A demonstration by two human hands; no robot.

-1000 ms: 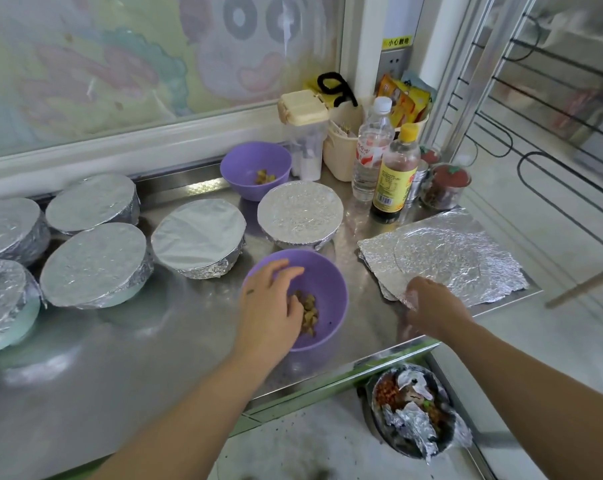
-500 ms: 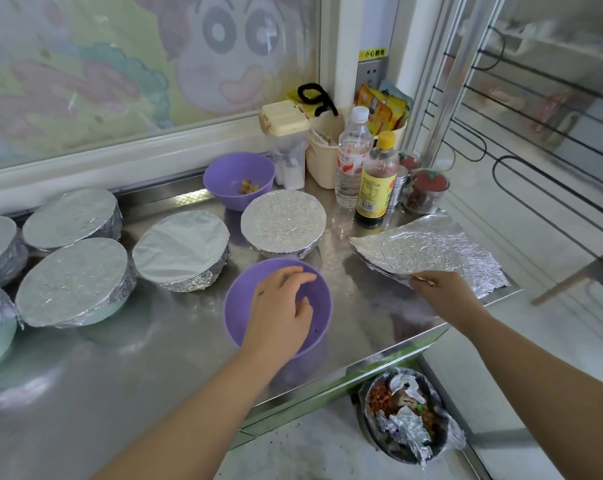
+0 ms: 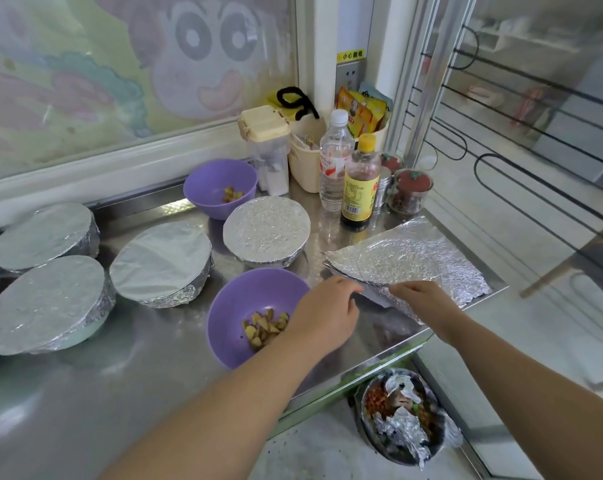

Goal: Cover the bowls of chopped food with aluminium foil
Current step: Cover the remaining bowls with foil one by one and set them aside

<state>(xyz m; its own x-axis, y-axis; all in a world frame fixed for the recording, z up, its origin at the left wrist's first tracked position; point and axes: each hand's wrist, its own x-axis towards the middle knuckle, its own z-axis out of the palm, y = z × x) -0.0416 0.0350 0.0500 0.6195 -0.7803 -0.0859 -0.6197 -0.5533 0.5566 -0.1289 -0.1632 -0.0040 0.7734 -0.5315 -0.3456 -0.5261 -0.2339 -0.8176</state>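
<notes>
Hands | right hand pinches foil sheet edge | left hand over purple bowl rim, grip unclear

Bare forearms, left grip, right grip

Two uncovered bowls, four foil-covered bowls fully visible

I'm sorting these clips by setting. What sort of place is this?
Probably a small food stall or snack-shop prep area: a steel counter set against a cartoon-painted window, a batch of foil-covered bowls, and sauce bottles crowded into the corner.
</notes>
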